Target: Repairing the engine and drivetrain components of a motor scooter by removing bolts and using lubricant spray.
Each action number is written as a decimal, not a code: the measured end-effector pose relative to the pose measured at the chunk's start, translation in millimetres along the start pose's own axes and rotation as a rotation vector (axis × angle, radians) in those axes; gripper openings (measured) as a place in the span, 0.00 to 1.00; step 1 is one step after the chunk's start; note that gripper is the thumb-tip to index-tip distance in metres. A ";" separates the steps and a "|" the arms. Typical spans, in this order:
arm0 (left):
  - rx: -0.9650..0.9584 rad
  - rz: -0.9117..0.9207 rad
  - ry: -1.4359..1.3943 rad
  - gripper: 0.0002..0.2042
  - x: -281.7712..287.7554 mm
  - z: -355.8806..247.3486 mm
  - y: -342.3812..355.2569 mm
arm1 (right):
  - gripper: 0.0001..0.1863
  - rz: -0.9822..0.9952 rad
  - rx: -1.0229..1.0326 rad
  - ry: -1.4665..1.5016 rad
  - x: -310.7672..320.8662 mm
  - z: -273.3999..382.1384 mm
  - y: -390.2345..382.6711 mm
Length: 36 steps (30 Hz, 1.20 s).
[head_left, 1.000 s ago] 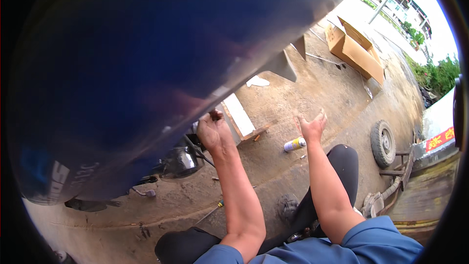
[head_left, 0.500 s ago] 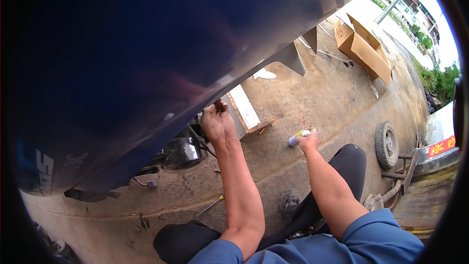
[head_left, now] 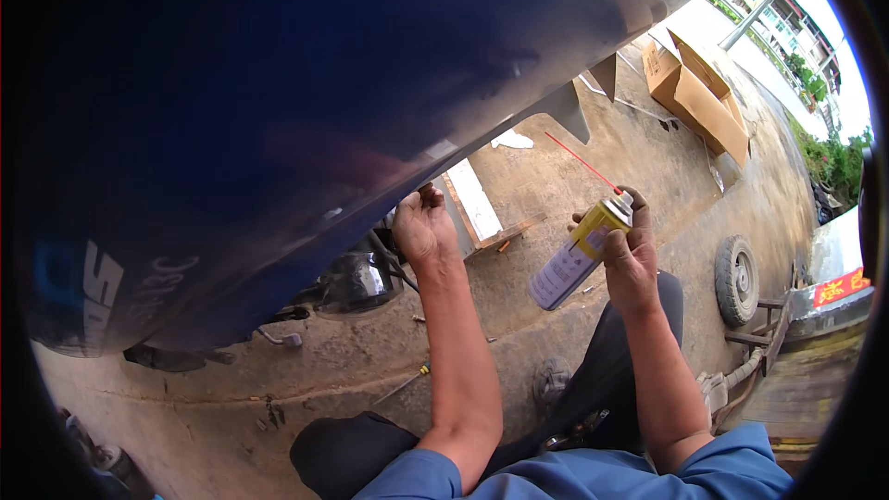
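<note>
My left hand is raised beneath the lower edge of a large dark blue body panel, fingers curled; whatever they grip is hidden at that edge. A glossy black part sits under the panel just left of that forearm. My right hand grips a yellow and white spray can in mid-air, thumb across its front and a finger up by the nozzle. The can is tilted, and a thin red straw runs from its top up and left, toward the panel.
On the concrete lie a white-topped board, a screwdriver near my left forearm and a cardboard box farther back. A spare wheel stands at right beside a metal frame. My bent legs are below.
My right hand, open above the can a second ago, has taken hold of it and lifted it from the ground, tipped upward. My left hand stays at the panel's edge, slightly shifted right.
</note>
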<state>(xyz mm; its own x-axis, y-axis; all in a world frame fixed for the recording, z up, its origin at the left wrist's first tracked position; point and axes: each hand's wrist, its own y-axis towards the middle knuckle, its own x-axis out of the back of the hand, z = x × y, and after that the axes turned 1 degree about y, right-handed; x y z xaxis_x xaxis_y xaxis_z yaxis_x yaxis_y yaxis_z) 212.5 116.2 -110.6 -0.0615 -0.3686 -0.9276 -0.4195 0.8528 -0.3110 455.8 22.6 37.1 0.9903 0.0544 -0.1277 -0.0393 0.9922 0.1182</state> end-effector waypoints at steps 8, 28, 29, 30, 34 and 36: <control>0.010 0.014 -0.027 0.15 1.0 -3.8 0.6 | 0.36 0.257 0.415 -0.783 -76.6 -20.4 11.6; 0.065 0.168 0.168 0.12 14.5 -8.5 10.6 | 0.34 0.431 0.472 -1.139 -128.6 -29.0 26.0; 0.065 0.168 0.168 0.12 14.9 -8.7 11.1 | 0.34 0.431 0.472 -1.139 -129.0 -28.9 26.4; 0.062 0.161 0.184 0.12 15.4 -9.3 11.6 | 0.34 0.428 0.499 -1.135 -129.7 -28.9 26.9; 0.024 0.088 0.127 0.12 3.0 -2.7 2.6 | 0.34 0.401 0.500 -1.175 -124.3 -27.8 24.5; 0.045 0.074 0.064 0.06 1.9 -3.4 2.6 | 0.34 0.384 0.510 -1.179 -118.2 -29.6 21.0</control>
<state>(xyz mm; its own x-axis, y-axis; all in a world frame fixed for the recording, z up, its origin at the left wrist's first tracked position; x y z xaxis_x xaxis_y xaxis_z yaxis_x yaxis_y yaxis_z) 208.2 116.5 -112.5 -0.1494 -0.3256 -0.9336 -0.3711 0.8937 -0.2523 334.0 40.3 25.6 0.4610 -0.0659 0.8850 -0.5411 0.7695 0.3391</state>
